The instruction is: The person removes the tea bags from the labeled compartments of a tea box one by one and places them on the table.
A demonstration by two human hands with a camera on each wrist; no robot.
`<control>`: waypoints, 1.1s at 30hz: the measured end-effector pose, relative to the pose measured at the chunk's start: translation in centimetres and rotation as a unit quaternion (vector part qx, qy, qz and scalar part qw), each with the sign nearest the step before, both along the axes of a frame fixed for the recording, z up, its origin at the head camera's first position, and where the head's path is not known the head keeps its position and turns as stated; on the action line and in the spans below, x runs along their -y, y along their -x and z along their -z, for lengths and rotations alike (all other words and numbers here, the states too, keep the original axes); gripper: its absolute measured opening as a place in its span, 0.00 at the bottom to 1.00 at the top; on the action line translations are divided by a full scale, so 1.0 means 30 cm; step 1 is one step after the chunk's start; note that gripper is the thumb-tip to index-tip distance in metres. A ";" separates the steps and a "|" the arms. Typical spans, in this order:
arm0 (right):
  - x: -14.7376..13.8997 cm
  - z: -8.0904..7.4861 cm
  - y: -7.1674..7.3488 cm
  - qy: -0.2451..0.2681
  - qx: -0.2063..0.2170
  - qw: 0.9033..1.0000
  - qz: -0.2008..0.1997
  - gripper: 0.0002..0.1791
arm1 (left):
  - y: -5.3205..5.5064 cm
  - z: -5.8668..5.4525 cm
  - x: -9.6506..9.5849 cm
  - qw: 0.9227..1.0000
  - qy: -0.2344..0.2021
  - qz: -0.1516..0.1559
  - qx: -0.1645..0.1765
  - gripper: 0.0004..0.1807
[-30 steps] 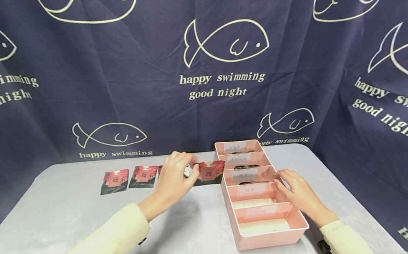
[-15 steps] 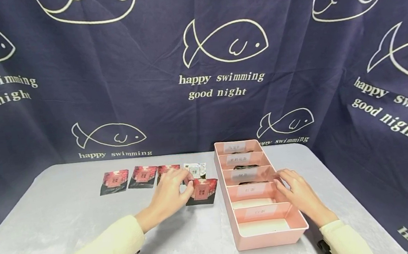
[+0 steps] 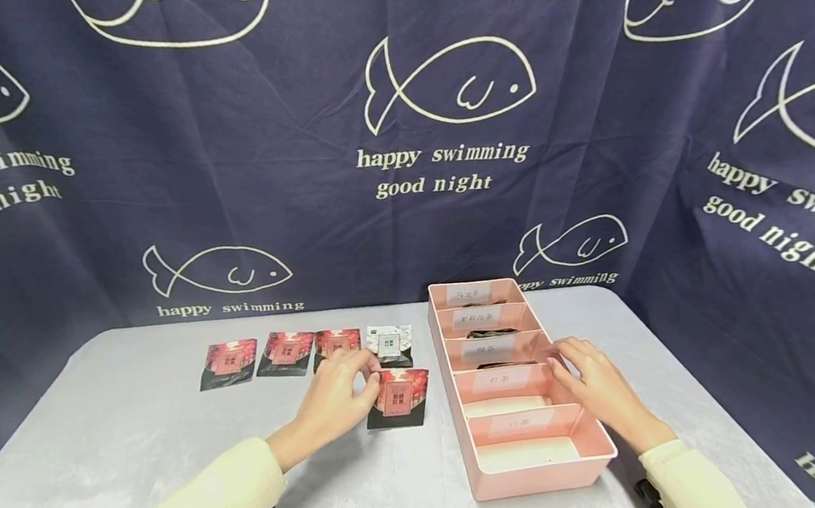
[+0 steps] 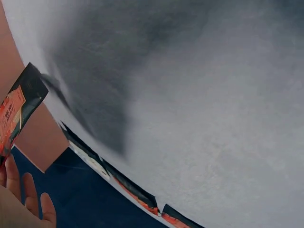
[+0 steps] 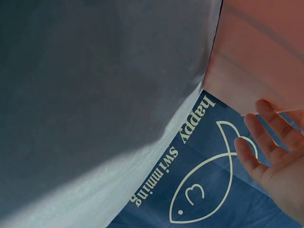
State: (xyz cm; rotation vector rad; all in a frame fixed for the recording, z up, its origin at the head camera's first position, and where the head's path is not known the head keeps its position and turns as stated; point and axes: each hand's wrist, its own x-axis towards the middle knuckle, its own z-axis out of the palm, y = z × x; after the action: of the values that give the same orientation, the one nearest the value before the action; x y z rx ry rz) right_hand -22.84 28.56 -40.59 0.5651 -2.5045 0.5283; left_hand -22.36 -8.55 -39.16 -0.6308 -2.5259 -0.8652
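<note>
My left hand pinches a red and black tea sachet by its upper left corner, just left of the pink box. In the left wrist view this sachet hangs above the grey tabletop, a gap showing between them. On the right side rim of the pink divided box, my right hand rests with its fingertips at the edge. From the right wrist view, its fingers appear loosely extended against the box's outer wall. A white patterned sachet lies directly behind the held one.
Red and black sachets lie in a row at the back left, the rightmost partly behind my left hand. Dark packets stand in the box's back three compartments, each with a paper label. A dark blue curtain hangs behind the table.
My left hand has drawn the red and black sachet from beside the box towards me and slightly left, uncovering the white sachet. My right hand stays in place.
</note>
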 end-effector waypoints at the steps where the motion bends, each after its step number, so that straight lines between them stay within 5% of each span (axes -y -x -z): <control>1: -0.001 0.000 0.000 0.000 0.000 1.000 0.000 0.08 | 0.001 0.003 0.001 1.000 0.002 -0.002 0.005 0.06; 33: -0.001 -0.002 -0.004 0.003 0.004 1.000 0.004 0.08 | 0.104 0.075 0.018 0.988 0.134 -0.028 0.068 0.14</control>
State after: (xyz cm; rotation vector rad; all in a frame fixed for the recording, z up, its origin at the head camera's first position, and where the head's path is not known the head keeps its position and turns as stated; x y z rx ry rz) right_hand -22.73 28.59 -40.54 0.5502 -2.5110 0.5364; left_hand -25.46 -9.10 -41.40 -0.5965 -2.7976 -0.5716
